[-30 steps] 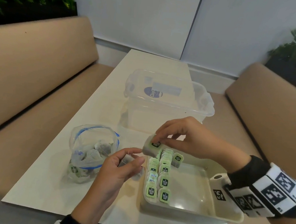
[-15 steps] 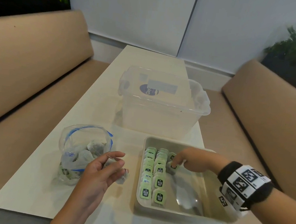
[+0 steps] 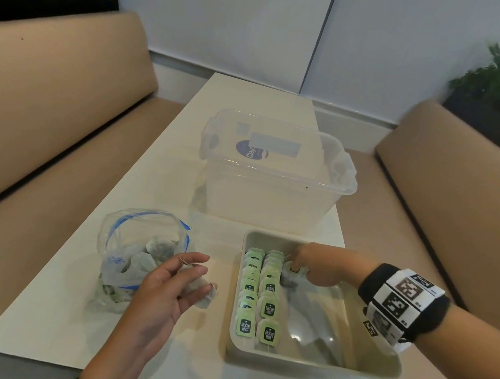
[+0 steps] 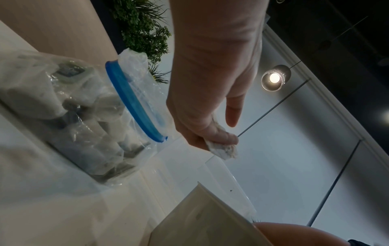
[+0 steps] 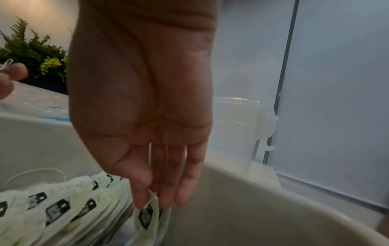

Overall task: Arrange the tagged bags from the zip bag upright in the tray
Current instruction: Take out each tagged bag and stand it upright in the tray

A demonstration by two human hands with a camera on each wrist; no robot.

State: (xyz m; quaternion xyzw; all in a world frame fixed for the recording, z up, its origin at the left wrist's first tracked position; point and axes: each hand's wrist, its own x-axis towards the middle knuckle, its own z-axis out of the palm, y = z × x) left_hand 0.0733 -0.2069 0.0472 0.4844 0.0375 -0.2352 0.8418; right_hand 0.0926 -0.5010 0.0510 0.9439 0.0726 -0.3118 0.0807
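Since a second ago your right hand (image 3: pixel 316 267) has come down from above the tray (image 3: pixel 311 363) into its far end, and it now pinches a tea bag (image 3: pixel 291 274) by the tag at the start of a third row, thumb and fingertips (image 5: pixel 143 198) closed on the paper. Your left hand (image 3: pixel 169 285) has stayed between the zip bag (image 3: pixel 141 258) and the tray, fingers loosely spread, with a second bag (image 3: pixel 202 293) tucked under its lower fingers and a loop of string on the index finger.

You look roughly halfway or less. Two rows of bags (image 3: pixel 258 294) stand upright against the tray's left wall, green tags facing you, while the right part of the floor is bare. A good heap is left in the zip bag, so many trips remain; you cannot count them through the plastic.

Your bags are soft, limp pouches of thin white paper with dark leaf showing through, each carrying a stiff, pale-green tag with a dark printed logo on a fine white string. They lean on each other to stand. Your tray is a smooth, beige, round-cornered rectangle with glossy walls. Crinkled clear film with a blue seal strip makes up the zip bag, which sags open. Behind both sits a clear lidded tub (image 3: pixel 274 173) on the pale table (image 3: pixel 57 308).
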